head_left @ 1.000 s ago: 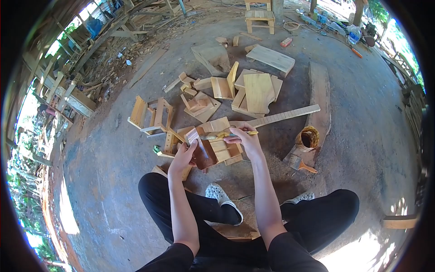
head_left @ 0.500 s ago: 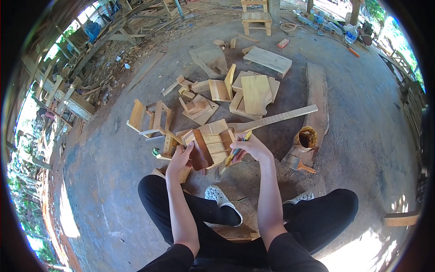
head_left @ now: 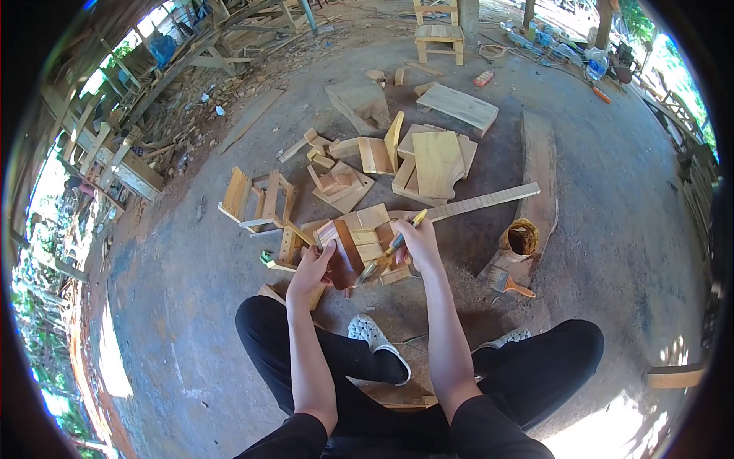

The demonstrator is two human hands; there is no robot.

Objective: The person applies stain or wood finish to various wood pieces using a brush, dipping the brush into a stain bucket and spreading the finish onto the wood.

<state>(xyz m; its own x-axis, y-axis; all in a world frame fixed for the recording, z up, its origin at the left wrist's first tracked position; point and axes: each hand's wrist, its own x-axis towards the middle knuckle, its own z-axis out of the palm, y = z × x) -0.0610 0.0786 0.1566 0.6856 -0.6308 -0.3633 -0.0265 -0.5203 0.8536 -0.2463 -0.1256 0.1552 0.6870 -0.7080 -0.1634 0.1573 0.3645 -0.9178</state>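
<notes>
My left hand [head_left: 312,269] grips a small wooden piece [head_left: 345,257] coated reddish-brown, its thumb on the upper face. A paintbrush [head_left: 395,245] with a yellow-tipped handle is pinched in my right hand [head_left: 419,243]. It slants down to the left, and its bristles [head_left: 367,273] are at the lower right edge of the brown piece. Under and behind both hands lie pale wooden pieces [head_left: 368,219], partly covered by them. To the right, a stained pot [head_left: 522,239] stands on a long plank, with a wide flat brush [head_left: 510,282] beside it.
Small wooden frames [head_left: 260,197] stand on the left. Beyond my hands are stacked boards [head_left: 437,164] and a grey-topped plank [head_left: 459,105]. A long thin strip [head_left: 489,202] reaches rightward. A small wooden chair [head_left: 440,34] stands far off; my shoes [head_left: 378,344] are just below the work.
My right hand has turned the brush leftward, bringing its bristles to the brown piece. The piece has tilted in my left hand and shows a lighter, shiny upper face. The view has shifted slightly.
</notes>
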